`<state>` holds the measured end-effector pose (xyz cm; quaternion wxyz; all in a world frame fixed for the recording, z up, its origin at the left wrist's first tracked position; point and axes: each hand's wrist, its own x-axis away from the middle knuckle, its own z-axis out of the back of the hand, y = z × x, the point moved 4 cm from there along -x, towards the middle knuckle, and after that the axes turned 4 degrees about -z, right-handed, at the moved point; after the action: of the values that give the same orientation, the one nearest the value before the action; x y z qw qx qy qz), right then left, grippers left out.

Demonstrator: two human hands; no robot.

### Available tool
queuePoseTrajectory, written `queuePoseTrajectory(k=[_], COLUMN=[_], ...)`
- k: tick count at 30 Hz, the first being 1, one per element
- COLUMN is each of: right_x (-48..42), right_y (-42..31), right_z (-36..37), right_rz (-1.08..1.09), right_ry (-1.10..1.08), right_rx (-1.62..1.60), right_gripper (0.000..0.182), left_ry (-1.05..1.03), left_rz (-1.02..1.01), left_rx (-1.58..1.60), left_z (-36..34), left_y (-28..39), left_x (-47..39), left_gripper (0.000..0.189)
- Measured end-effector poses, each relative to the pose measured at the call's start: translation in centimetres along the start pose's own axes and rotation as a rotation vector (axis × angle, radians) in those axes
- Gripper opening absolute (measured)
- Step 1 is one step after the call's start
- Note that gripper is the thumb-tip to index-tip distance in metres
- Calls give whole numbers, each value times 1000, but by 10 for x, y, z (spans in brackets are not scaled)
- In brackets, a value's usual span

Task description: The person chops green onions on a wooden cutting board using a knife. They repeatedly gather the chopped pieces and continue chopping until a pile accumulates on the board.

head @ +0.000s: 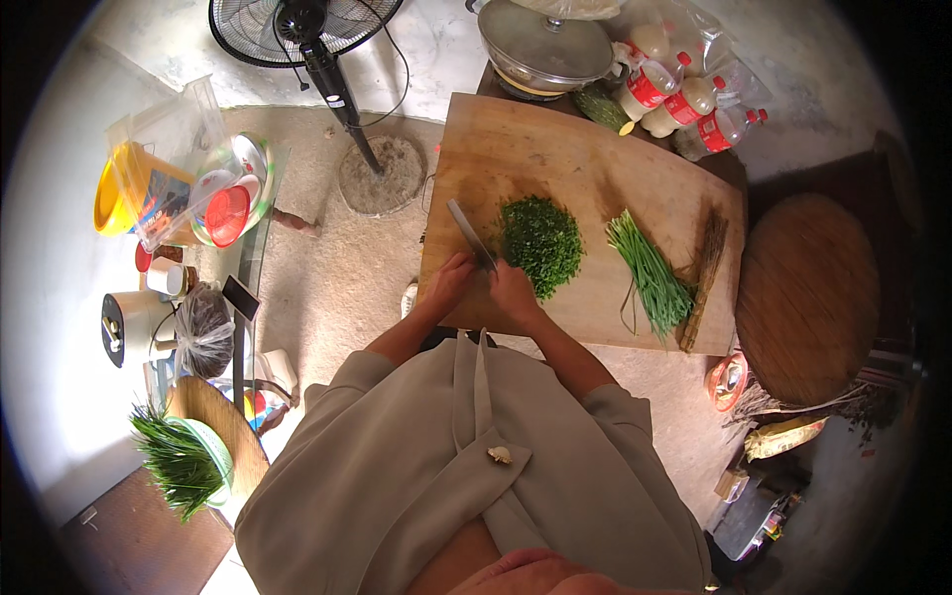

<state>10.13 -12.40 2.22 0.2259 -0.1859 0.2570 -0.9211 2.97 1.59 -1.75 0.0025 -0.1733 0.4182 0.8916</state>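
On a large wooden board (pixel 520 141) lies a heap of finely chopped green leaves (pixel 547 242). My right hand (pixel 512 290), left of the heap's lower edge, is closed around the handle of a kitchen knife (pixel 470 233), whose blade points away to the upper left. My left hand (pixel 451 279) is close beside the blade near the board's left edge; whether its fingers touch the blade or hold anything cannot be told. A bundle of uncut green garlic chives (pixel 647 271) lies right of the heap, beside a bundle of thin brown stalks (pixel 705 279).
Behind the board stand a lidded metal pan (pixel 547 44), a green gourd (pixel 601 110) and several plastic bottles (pixel 680 108). A pedestal fan (pixel 327 74) is at upper left. Leafy greens (pixel 175 461) fill a basket at lower left. A round wooden board (pixel 811 297) is at right.
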Motion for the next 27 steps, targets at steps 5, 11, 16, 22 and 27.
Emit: queuePoseTrajectory(k=[5,11,16,22,27], right_x=[1,0,2,-6,-8], right_y=[1,1,0,-7,5], right_z=[1,4,1,-7,-3], right_rz=[-15,-16,-34,-2,-33], right_ry=[-14,-10,-33,18,75], right_rx=[-7,-24,12,17,-158], right_gripper=[22,22,21,21,24], left_ry=[10,26,1,-12,18], left_rz=[-64,-39,-21,-4,-48], left_rx=[-36,-67,-58,-56,-52], left_z=[5,3,4,-1,-1], left_y=[1,2,4,0,-1], left_x=[5,3,3,4,2], left_gripper=[13,9,11,8,9])
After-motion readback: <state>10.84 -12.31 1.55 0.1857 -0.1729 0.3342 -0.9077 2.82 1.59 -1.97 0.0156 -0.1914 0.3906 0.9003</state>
